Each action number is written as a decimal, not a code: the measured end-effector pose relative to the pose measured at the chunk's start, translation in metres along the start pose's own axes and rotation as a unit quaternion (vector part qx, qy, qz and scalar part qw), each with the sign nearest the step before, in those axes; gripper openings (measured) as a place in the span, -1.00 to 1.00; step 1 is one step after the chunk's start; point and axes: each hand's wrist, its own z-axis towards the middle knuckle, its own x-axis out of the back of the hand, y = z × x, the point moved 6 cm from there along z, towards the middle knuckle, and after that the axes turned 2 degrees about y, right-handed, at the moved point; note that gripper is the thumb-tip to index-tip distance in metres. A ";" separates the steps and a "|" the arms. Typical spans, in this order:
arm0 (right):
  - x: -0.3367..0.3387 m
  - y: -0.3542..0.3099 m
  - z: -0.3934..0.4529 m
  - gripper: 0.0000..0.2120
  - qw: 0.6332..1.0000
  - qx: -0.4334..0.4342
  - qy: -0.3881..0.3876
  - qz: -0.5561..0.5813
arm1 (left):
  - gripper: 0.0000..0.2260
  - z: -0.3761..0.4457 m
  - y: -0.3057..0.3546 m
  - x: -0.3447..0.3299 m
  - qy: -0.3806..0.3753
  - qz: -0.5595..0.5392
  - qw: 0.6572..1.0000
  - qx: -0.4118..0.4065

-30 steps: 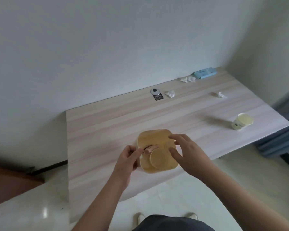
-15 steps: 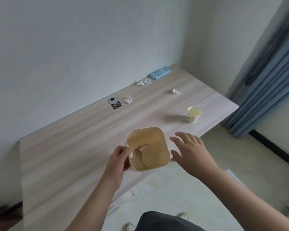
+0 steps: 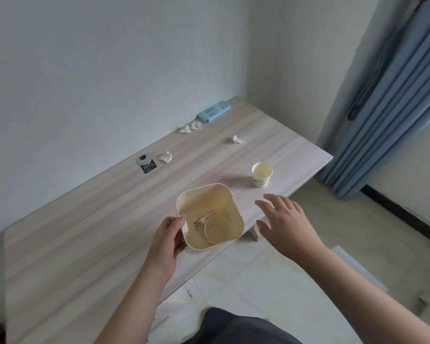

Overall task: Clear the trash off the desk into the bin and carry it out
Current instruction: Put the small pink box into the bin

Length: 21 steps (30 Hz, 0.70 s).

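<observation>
A cream square bin (image 3: 209,202) stands near the front edge of the pale wood desk (image 3: 85,219). Inside it lie a paper cup on its side and a small brownish scrap. My left hand (image 3: 168,240) grips the bin's near left rim. Just right of the bin, my right hand (image 3: 283,224) hovers with fingers spread and holds nothing. An upright paper cup (image 3: 262,174) stands on the desk beyond that hand. Crumpled tissues lie further back: one (image 3: 166,157) by the wall, a pair (image 3: 190,127), and one (image 3: 237,140) to the right.
A light blue flat pack (image 3: 214,114) rests in the desk's far corner. A round metal grommet with a black sticker (image 3: 145,163) sits near the wall. Blue curtains (image 3: 387,100) hang on the right. Pale tiled floor (image 3: 271,281) lies below the desk's front edge.
My right hand has let go of the bin and moved off to the right, fingers spread. My left hand keeps its grip. The view has swung right, bringing the curtains into sight.
</observation>
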 end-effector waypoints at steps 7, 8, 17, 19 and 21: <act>-0.018 0.011 0.036 -0.55 0.999 -0.025 -0.017 0.011 | -0.69 0.041 -0.001 -0.001 -0.005 -0.007 1.000 0.014; -0.020 0.012 0.042 -0.55 0.999 -0.027 -0.021 0.007 | -0.70 0.049 -0.001 -0.003 -0.010 -0.012 1.000 0.016; -0.024 0.036 0.104 -0.56 0.997 -0.036 -0.049 -0.053 | -0.77 0.124 0.029 -0.021 -0.033 -0.031 0.999 0.020; -0.025 0.042 0.112 -0.56 0.997 -0.047 -0.048 -0.043 | -0.74 0.135 0.034 -0.027 -0.043 -0.017 0.999 0.021; -0.028 0.047 0.120 -0.54 0.997 -0.055 -0.051 -0.036 | -0.74 0.143 0.037 -0.034 -0.051 -0.009 0.998 0.025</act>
